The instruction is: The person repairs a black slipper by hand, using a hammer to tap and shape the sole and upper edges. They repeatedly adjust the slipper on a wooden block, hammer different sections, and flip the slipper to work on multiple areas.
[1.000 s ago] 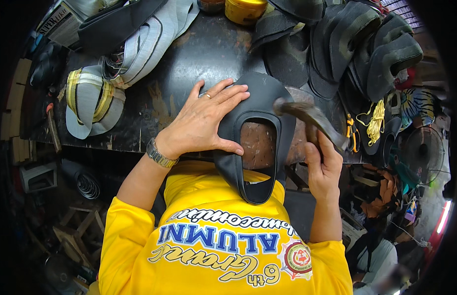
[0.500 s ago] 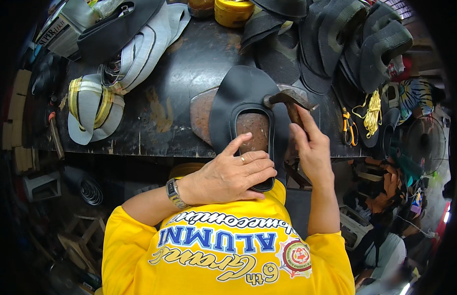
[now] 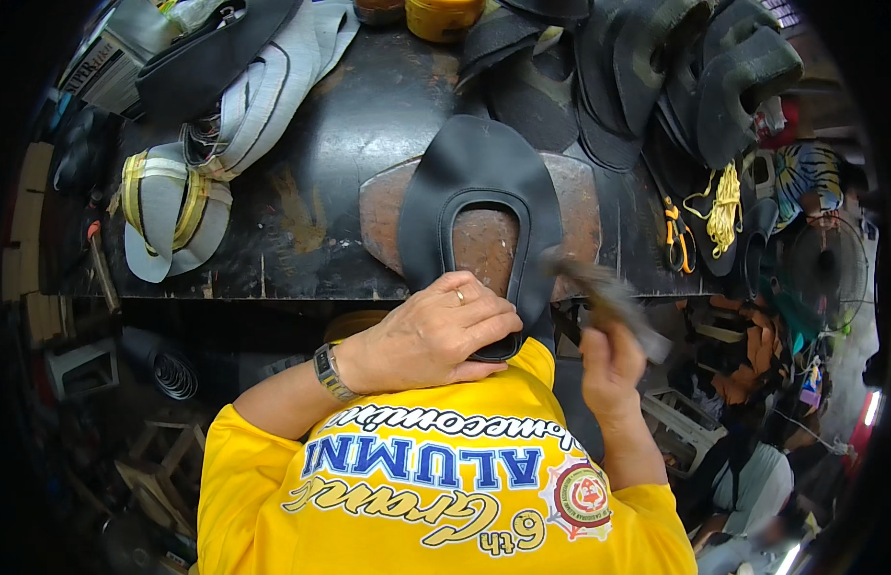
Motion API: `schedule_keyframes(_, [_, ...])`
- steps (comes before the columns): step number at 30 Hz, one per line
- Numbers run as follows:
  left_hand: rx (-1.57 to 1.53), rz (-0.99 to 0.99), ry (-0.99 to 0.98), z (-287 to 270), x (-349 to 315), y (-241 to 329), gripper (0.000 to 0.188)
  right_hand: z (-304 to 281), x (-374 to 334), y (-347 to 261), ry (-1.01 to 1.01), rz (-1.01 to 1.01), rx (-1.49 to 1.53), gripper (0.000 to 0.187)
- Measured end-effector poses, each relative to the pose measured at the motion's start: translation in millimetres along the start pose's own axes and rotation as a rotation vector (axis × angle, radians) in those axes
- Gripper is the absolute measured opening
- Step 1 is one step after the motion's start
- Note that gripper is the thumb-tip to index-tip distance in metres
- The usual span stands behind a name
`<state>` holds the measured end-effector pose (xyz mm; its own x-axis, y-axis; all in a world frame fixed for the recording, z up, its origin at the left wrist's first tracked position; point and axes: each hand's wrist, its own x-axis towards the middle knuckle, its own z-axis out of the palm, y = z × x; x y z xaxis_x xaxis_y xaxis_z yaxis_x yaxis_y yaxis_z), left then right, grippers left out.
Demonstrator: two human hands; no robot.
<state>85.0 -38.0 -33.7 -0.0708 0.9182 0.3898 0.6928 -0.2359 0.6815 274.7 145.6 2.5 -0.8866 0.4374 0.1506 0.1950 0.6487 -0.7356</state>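
Note:
A black leather shoe upper (image 3: 479, 158), rounded at its far end and with a U-shaped opening, lies on a reddish-brown slab (image 3: 383, 216) near the table's front edge. Across the upper's near end, close to my body, rests my left hand (image 3: 426, 331), its fingers curled on the opening's rim and holding it. My right hand (image 3: 613, 374) is wrapped round a hammer (image 3: 608, 292), blurred by motion, at the upper's right side. The hammer is apart from my left hand; whether it touches the leather is hard to make out.
Orange-handled scissors (image 3: 678, 240) and a yellow cord bundle (image 3: 724, 216) lie at right. Stacked black pieces (image 3: 647, 57) fill the back right. Grey-white pieces (image 3: 283, 105) lie back left, a yellow container (image 3: 445, 17) at the back. A fan (image 3: 829, 268) stands beyond the right.
The hammer has come off the upper's right side and swung down and nearer to me with my right hand. My left fingers have curled in, the forefinger no longer stretched into the opening.

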Motion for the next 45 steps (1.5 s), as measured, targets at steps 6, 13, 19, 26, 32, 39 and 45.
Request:
schedule_keyframes(6, [-0.087, 0.265, 0.092, 7.0, -2.0, -1.1, 0.032, -13.7, 23.7, -0.2, -0.061, 0.14, 0.041, 0.039])
schedule_keyframes(13, [-0.109, 0.191, 0.018, 4.3, -8.9, -1.8, 0.03, 5.0, 76.5, -10.6, -0.592, -0.249, -0.204, 0.054])
schedule_keyframes(19, [-0.139, 0.162, 0.026, 4.8, -10.6, -2.0, 0.029, 23.7, 93.5, -9.6, -0.199, -0.356, 0.08, 0.037])
schedule_keyframes(26, [-0.055, 0.17, 0.109, 0.6, -4.5, -3.0, 0.039, 25.1, 105.2, 0.3, -0.111, 0.123, -0.069, 0.043])
schedule_keyframes(32, [0.051, -0.084, 0.288, -13.6, -17.4, -15.7, 0.068, 1.4, 51.4, 4.5, 0.187, 0.047, 0.277, 0.051])
schedule_keyframes(39, [0.005, -0.165, 0.292, -7.9, -21.5, -18.5, 0.092, 8.0, 33.9, 26.9, 0.077, 0.373, 0.219, 0.04])
schedule_keyframes(45, [-0.407, -0.442, 0.472, -24.5, -27.8, -14.8, 0.097, 19.2, 66.4, 2.4, 0.098, 0.354, 0.37, 0.041])
